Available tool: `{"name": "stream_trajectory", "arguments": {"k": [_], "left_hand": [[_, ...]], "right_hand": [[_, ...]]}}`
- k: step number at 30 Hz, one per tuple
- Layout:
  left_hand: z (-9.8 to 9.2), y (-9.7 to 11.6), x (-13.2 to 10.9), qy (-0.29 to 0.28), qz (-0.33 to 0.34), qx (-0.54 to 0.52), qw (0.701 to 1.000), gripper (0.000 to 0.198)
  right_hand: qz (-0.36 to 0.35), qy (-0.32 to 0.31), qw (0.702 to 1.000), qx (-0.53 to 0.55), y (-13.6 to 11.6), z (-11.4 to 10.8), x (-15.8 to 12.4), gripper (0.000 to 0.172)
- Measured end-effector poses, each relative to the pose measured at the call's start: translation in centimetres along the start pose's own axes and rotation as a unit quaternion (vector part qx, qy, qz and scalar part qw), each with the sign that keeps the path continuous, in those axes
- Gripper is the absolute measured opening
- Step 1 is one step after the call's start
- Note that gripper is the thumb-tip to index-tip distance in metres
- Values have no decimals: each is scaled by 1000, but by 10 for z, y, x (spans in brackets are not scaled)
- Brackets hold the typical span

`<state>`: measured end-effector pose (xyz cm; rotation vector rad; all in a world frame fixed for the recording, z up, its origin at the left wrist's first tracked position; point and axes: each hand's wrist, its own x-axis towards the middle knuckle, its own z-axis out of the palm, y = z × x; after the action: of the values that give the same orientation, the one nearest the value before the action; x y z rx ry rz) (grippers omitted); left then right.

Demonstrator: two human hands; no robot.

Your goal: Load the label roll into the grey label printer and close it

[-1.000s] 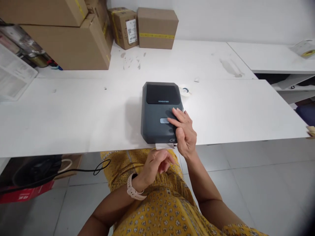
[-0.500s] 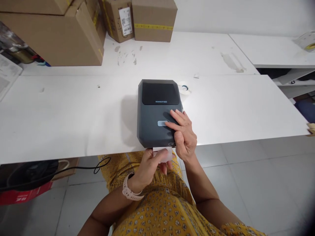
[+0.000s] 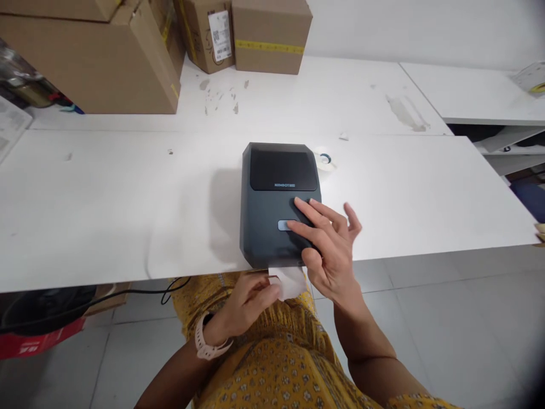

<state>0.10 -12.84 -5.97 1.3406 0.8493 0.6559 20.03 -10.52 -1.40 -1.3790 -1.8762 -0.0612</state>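
Note:
A dark grey label printer [image 3: 281,204] stands at the table's front edge, with a light blue button [image 3: 283,225] on its top. My right hand [image 3: 330,247] rests over the printer's right side, fingers spread, one fingertip on the button. A white label strip [image 3: 293,284] sticks out of the printer's front and hangs over the table edge. At the strip's left edge, the thumb and fingers of my left hand [image 3: 251,301] are closed on it, partly hidden by the paper. Behind the printer lies a white label roll [image 3: 326,159], partly covered.
The white table [image 3: 106,216] has scuffed patches. Cardboard boxes [image 3: 272,34] stand at the back, with a larger box [image 3: 128,68] at back left. A black cable [image 3: 140,291] hangs below the front edge. Open shelves [image 3: 506,142] are at right.
My left hand has shifted left along the label strip, its thumb now at the strip's edge. More of the strip shows. My right fingers have spread, one fingertip staying on the button.

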Motion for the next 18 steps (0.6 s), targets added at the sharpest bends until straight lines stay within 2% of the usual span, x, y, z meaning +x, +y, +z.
{"name": "stream_trajectory", "arguments": {"k": [1, 3, 5, 6, 7, 8, 10, 12, 15, 16, 18], "left_hand": [[-4, -2, -3, 36, 30, -6, 999, 39], [-8, -4, -4, 164, 124, -13, 979, 42], [-8, -4, 1, 307, 223, 0, 925, 36], [-7, -4, 5, 354, 254, 12, 900, 27], [-5, -4, 10, 375, 268, 28, 887, 16], [-2, -5, 15, 373, 266, 44, 888, 28], [3, -8, 23, 325, 227, 54, 917, 75], [8, -12, 28, 267, 177, 33, 947, 99], [9, -14, 29, 219, 153, -17, 963, 109], [7, -12, 29, 209, 161, -24, 964, 108], [0, -6, 31, 203, 183, -32, 961, 94]], "right_hand": [[-11, -10, 999, -33, -2, -2, 2, 37], [-34, -28, 996, -74, -4, -5, 8, 33], [-52, -41, 995, -72, -2, -6, 13, 31], [-54, -47, 996, -56, 0, -6, 14, 30], [-50, -54, 997, -32, 2, -5, 14, 30], [-42, -59, 997, -3, 5, -5, 12, 31], [-24, -60, 996, 62, 13, -3, 4, 35], [-5, -35, 992, 124, 19, -1, -7, 45], [23, 17, 982, 185, 25, -2, -14, 58], [25, 29, 981, 190, 25, -3, -13, 62], [18, 4, 985, 171, 25, -8, -1, 70]]}}
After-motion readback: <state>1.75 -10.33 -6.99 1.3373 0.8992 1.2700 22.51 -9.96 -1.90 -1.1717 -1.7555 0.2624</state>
